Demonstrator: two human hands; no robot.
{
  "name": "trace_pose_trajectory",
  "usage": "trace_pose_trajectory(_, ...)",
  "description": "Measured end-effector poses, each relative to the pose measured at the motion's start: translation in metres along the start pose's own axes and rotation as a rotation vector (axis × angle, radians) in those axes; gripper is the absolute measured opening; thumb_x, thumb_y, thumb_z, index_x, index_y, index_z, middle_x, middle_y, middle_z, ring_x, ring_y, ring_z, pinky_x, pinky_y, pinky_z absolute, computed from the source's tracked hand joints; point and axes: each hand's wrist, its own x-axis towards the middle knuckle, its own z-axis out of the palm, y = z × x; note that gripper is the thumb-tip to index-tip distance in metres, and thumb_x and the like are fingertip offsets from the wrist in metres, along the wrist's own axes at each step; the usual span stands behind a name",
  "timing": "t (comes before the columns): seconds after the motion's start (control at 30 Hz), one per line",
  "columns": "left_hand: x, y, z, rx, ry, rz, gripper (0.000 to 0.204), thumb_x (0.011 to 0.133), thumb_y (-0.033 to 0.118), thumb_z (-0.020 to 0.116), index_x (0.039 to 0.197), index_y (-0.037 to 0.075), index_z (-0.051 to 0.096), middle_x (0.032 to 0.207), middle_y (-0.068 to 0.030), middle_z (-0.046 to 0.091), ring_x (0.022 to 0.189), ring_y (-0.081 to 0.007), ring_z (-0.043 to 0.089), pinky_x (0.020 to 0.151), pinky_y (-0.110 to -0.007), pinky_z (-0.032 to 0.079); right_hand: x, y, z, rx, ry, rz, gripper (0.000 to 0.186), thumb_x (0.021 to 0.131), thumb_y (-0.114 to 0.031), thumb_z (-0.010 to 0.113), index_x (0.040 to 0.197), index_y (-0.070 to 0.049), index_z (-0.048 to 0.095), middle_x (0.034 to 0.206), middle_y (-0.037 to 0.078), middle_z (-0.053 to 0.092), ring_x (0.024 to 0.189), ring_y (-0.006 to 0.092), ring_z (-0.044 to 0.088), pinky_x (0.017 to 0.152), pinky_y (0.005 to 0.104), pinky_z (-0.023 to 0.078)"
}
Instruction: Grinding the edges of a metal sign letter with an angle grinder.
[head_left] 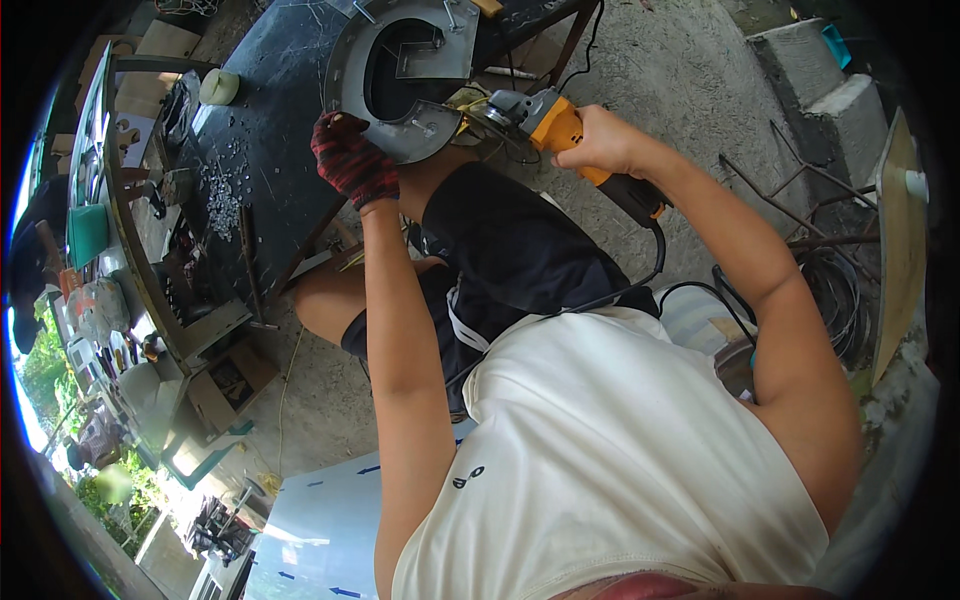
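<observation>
A large grey sheet-metal piece, curved like a letter G [345, 75], lies over the near edge of the dark table. My left hand [355, 160], in a red and black knit glove, is closed at its lower left rim, with the fingertips partly hidden. Bare, my right hand [608, 142] wraps round the body of a yellow and black angle grinder [558, 122]. The grinder's head points left, its disc end close to the metal piece's lower right end. Whether the disc touches the metal I cannot tell. A black cord runs from the grinder across my lap.
Small metal scraps [225, 195] and a pale roll [220, 87] lie on the dark table [285, 60]. A cluttered shelf frame [150, 270] stands at left. Metal rods [800, 180], coiled wire [835, 300] and a board [895, 240] are at right, with concrete blocks [800, 65] beyond.
</observation>
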Motion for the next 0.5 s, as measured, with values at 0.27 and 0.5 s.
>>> trace_pose_trajectory(0.27,-0.003,0.012,0.000,-0.100,-0.018,-0.040,0.019,0.103,0.019,0.055,0.096,0.004,0.063,0.075,-0.0042,0.063,0.077,-0.0134,0.060,0.076,-0.029,0.048,0.013,0.021,0.000,-0.066,0.030,-0.002,0.047,0.069,-0.024,0.080,0.103,0.006,0.067,0.084,0.011,0.071,0.073,0.0199,0.067,0.069,0.0338,0.054)
trace_pose_trajectory(0.5,-0.008,0.006,-0.007,-0.543,0.010,-0.023,0.015,0.103,0.018,0.052,0.103,0.005,0.059,0.096,-0.0052,0.065,0.084,-0.0138,0.060,0.079,-0.030,0.050,0.004,0.032,0.002,0.052,0.046,0.027,0.041,0.071,-0.020,0.081,0.104,0.002,0.068,0.086,0.008,0.070,0.075,0.0186,0.067,0.071,0.0336,0.054)
